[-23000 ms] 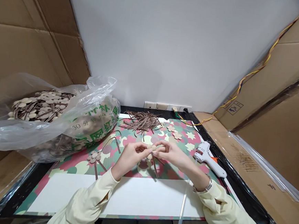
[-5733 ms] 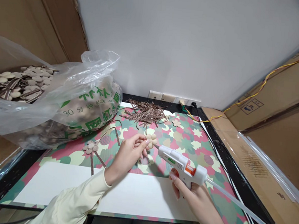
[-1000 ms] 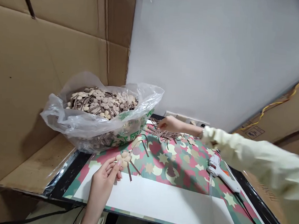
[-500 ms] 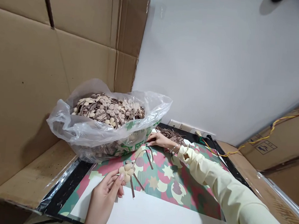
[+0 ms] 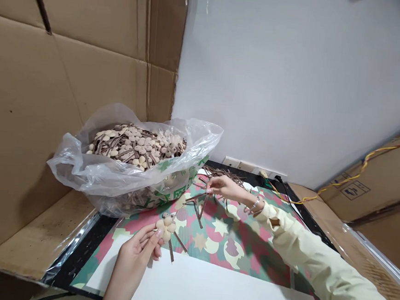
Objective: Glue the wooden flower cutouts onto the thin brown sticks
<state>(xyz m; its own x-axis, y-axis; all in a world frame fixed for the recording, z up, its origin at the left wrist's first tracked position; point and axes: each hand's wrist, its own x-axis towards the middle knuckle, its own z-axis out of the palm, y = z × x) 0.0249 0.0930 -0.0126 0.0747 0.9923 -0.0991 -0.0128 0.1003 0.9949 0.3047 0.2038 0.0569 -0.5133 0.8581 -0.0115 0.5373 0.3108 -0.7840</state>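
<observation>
L hand (image 5: 139,251): thumb + fingertips closed on one edge of a cream flower (image 5: 167,228), held low over the mat, face tilted up. R hand (image 5: 222,187): narrow pinch, tips shut on a thin brown ribbon (image 5: 196,197), ends dangling; can't tell if one strip or two. Flower's in front of a 2nd grey flower (image 5: 165,215) w/ 2 brown tails (image 5: 171,250); can't tell if they touch.

Beyond: ribbon pile (image 5: 224,172) just behind R hand, clear bag (image 5: 114,180) full of similar flowers at left, camo mat (image 5: 209,248), white sheet (image 5: 223,288) nearest the person, clear stick (image 5: 293,287) at lower right.

Risks, my guess: dangling ends could snag loose strips nr pile, b/c they hang so close; ribbon could slip or twist, b/c only the tips hold it; flower could pivot, b/c it's gripped at one edge; lowering it could shove the grey one, b/c they overlap in view; R sleeve (image 5: 303,241) could drag the stick, b/c it passes right by.
</observation>
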